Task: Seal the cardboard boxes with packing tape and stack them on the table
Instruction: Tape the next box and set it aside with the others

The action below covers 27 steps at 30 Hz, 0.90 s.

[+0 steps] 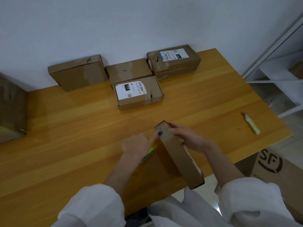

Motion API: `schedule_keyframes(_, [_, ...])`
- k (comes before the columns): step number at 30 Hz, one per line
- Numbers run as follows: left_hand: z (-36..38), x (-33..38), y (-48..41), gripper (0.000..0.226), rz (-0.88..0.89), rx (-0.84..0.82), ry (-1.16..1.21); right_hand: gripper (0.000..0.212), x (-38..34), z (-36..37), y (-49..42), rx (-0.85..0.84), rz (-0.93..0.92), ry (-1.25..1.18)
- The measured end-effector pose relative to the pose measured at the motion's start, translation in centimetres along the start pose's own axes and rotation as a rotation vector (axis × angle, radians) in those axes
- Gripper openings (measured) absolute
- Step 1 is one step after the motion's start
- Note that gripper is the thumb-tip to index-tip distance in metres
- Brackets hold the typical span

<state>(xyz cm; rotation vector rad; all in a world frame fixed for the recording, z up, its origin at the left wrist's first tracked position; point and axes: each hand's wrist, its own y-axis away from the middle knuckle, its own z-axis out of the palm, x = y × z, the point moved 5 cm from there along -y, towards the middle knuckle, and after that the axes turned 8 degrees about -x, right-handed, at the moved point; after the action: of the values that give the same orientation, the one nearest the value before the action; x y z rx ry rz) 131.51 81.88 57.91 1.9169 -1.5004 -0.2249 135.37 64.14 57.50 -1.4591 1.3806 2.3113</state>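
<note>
Head cam: my right hand (188,138) grips the far end of the flat brown cardboard box (178,154), fingers curled over its upper edge. Box stands on one long edge near the front of the honey-coloured wooden table (82,128), running diagonally, its near corner sticking out past the table's front edge. My left hand (139,145) is just left of it, one blue-nailed fingertip touching the box's side near the far end. The other fingers are tucked under; can't tell if they hold anything. A blurry yellow-green object (150,151) peeks out from under that hand; can't identify it. At the back by the white wall (147,22): plain brown carton (77,72) on the left, smaller plain brown carton (129,69) in the middle, white-labelled flat carton (139,92) right in front of it and touching it, taller brown carton with a white label on top (173,61) on the right. Pale yellow utility knife (250,123) lies near the right edge of the table, well apart from both hands. Large brown box (11,108) is cut off at the left edge of the frame. Brown carton with a black logo (275,166) sits on the floor to the right, below table level. White shelf unit (278,76) stands beyond the right end of the table.
</note>
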Motion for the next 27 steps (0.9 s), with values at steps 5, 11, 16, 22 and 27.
schedule_keyframes(5, [-0.1,1.5,-0.1,0.063,0.023,0.014,-0.107,0.058,-6.1,0.2,-1.5,0.528,-0.051,0.527])
schedule_keyframes(11, [0.0,3.5,0.2,0.061,0.109,0.042,-0.204,0.06,-4.0,2.5,-3.4,0.64,0.161,1.15])
schedule_keyframes(16, [-0.3,1.7,-0.5,0.061,0.153,0.034,-0.123,0.053,-2.9,1.2,-2.5,0.613,0.047,0.976])
schedule_keyframes(22, [-0.4,-0.3,-0.2,0.054,0.158,0.009,-0.201,0.036,-1.3,0.6,-1.9,0.443,0.025,0.914])
schedule_keyframes(27, [-0.4,-0.9,0.4,0.052,0.183,-0.001,-0.277,0.069,0.2,2.1,-1.7,0.278,0.081,1.026])
